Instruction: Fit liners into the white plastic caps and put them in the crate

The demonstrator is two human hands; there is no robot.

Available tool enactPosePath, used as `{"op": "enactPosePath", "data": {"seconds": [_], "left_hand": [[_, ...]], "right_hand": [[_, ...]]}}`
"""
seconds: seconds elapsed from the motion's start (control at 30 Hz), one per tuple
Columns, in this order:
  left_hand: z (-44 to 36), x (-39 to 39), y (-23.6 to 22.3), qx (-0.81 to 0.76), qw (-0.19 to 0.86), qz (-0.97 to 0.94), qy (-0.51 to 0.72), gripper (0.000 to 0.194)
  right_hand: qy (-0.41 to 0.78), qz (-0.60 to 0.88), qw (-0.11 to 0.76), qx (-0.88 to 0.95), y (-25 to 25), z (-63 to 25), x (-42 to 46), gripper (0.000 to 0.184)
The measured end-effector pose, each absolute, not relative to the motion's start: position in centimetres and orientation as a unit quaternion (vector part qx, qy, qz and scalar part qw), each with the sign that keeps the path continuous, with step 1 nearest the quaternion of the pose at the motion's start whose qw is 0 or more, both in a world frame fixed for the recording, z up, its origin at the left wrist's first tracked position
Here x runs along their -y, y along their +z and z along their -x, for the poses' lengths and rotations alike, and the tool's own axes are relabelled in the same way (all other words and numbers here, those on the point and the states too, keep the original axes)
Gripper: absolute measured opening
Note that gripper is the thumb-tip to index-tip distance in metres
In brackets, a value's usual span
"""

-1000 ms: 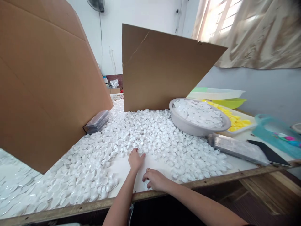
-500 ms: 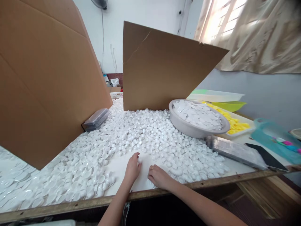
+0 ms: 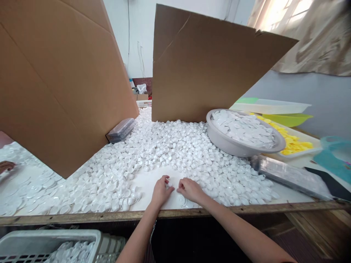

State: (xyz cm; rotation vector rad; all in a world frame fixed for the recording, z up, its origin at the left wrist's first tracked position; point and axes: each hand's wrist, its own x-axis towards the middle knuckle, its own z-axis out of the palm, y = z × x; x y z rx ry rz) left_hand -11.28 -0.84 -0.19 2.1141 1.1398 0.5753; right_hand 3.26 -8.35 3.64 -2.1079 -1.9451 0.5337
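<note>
My left hand [image 3: 161,192] is over a bare patch of the white tabletop [image 3: 149,179], fingers curved and thumb apart from them; I see no piece between them. Close to its right, my right hand [image 3: 191,190] has its thumb and fingers closed together, and whatever is in them is hidden. Just below the right hand, a few flat round white pieces [image 3: 181,200] lie near the table edge. Small glossy white cup-like plastic pieces [image 3: 175,146] are heaped around both hands.
Cardboard sheets [image 3: 203,69] stand behind and to the left [image 3: 60,80]. At right are a grey basin [image 3: 233,144] of white discs, a tray of yellow pieces [image 3: 296,142] and a clear plastic-wrapped pack [image 3: 293,175]. Another person's hand [image 3: 7,166] shows far left; a crate [image 3: 55,235] sits below.
The view has tilted down and turned left, bringing the crate and the other person's hand into sight. My hands stay close together over the bare patch, with small finger movements.
</note>
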Motion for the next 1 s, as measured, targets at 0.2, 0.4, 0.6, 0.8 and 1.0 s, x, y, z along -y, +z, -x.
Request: {"op": "enactPosePath", "data": {"seconds": [0.2, 0.4, 0.6, 0.8, 1.0], "left_hand": [[11.2, 0.8, -0.1, -0.455, 0.329, -0.799, 0.213, 0.045], [11.4, 0.9, 0.1, -0.465, 0.339, -0.789, 0.213, 0.053], [11.3, 0.9, 0.2, -0.465, 0.361, -0.775, 0.230, 0.054], [11.9, 1.3, 0.8, -0.435, 0.395, -0.774, 0.236, 0.050], [11.5, -0.5, 1.5, -0.445, 0.430, -0.766, 0.177, 0.025]], "right_hand": [[0.206, 0.647, 0.035, 0.733, 3.1, -2.4, 9.2, 0.024], [0.257, 0.686, 0.232, 0.640, 3.7, -3.4, 6.4, 0.025], [0.341, 0.702, 0.272, 0.563, 1.7, -1.6, 3.6, 0.024], [0.455, 0.693, 0.259, 0.496, 0.5, -1.4, 3.3, 0.018], [0.513, 0.684, 0.296, 0.425, 0.5, -1.6, 3.4, 0.007]]}}
